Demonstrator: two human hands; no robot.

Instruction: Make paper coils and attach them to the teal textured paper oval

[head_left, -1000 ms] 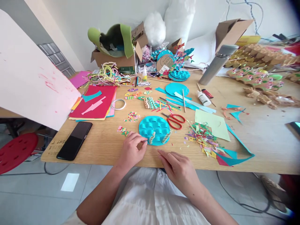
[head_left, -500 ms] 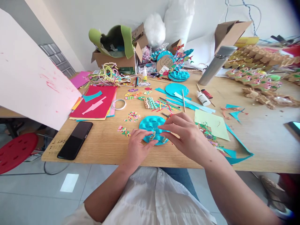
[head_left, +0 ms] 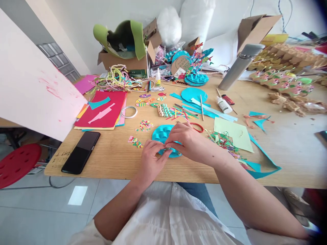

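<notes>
A round blue paper disc (head_left: 157, 133) with raised wavy strips lies on the table in front of me. Over its near half, the fingertips of both my hands meet. My left hand (head_left: 152, 157) comes from the left, thumb and index finger pinched near the disc's middle. My right hand (head_left: 186, 139) covers the disc's right side, its thumb and fingers pinched against the left fingertips. Whatever small thing is between them is mostly hidden. Scissors with red handles (head_left: 197, 128) lie just beyond my right hand.
Left stand a phone (head_left: 81, 153) and red paper sheets (head_left: 102, 114). Paper confetti (head_left: 135, 142) and rows of small curled pieces (head_left: 164, 110) lie near the disc. Glue bottle (head_left: 224, 105), grey flask (head_left: 240, 66) and green paper (head_left: 233, 132) are to the right.
My right hand has moved left and slightly down, so its fingertips now meet those of my left hand. The red scissor handles have come into sight. The camera view has shifted slightly.
</notes>
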